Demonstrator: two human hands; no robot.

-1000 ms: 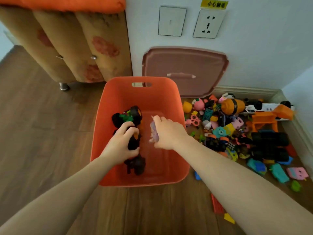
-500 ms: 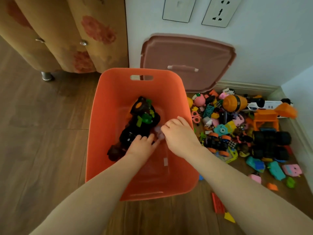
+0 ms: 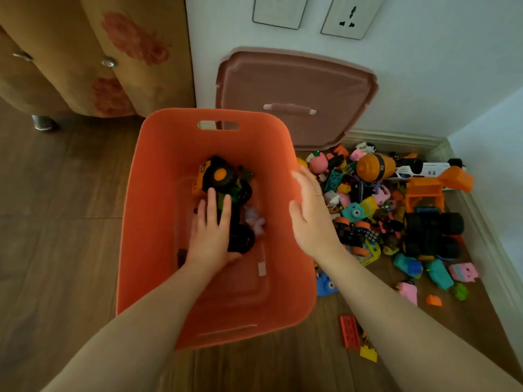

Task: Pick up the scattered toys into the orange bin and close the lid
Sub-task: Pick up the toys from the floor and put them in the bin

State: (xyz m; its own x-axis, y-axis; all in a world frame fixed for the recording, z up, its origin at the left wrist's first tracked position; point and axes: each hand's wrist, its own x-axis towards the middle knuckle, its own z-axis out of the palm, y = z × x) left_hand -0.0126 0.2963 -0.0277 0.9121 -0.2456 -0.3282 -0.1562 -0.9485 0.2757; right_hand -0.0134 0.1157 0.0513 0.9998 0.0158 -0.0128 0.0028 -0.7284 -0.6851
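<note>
Left hand inside the orange plastic bin, fingers straight and spread, lying on the black-wheeled yellow toy truck, gripping nothing. One pale pink soft toy just right of those fingertips on the bin floor. Right hand flat, fingers together, empty, over the bin's right rim. Past it, the heap of mixed plastic toys on the wood floor. One brown flat lid leans on the wall behind the bin.
</note>
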